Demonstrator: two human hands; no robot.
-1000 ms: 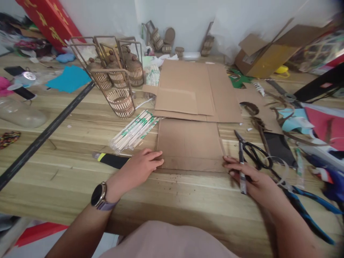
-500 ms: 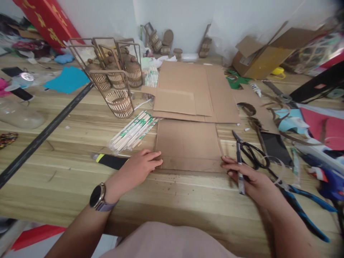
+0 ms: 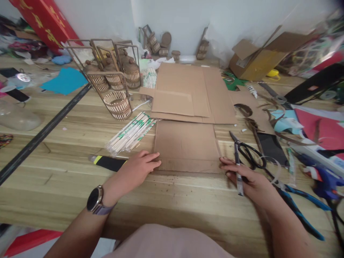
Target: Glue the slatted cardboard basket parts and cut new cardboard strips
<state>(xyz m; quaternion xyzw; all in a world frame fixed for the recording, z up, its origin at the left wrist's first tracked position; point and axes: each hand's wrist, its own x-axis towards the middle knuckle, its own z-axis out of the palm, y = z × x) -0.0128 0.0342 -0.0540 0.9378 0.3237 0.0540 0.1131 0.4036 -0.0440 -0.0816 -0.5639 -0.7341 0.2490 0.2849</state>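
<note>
A rectangular piece of brown cardboard point(image 3: 188, 143) lies flat in front of me, its far edge against larger stacked cardboard sheets point(image 3: 220, 93). My left hand point(image 3: 138, 168) pinches the near left corner of the piece between thumb and fingers. At the near right corner, my right hand point(image 3: 247, 179) touches the edge with its fingertips. A slim pen-like cutter point(image 3: 238, 172) is held between the fingers of that hand. Small dark crumbs lie on the table below the near edge.
Wrapped sticks point(image 3: 131, 132) and a black-yellow knife point(image 3: 110, 163) lie left, behind them woven baskets point(image 3: 118, 104). To the right are black scissors point(image 3: 249, 152), blue-black pliers point(image 3: 298, 208), a glue gun point(image 3: 326, 181) and dark strips. An open carton point(image 3: 255, 61) stands at the back right.
The view has shifted slightly, so most things appear a little further left. Both hands keep their places at the near corners of the cardboard.
</note>
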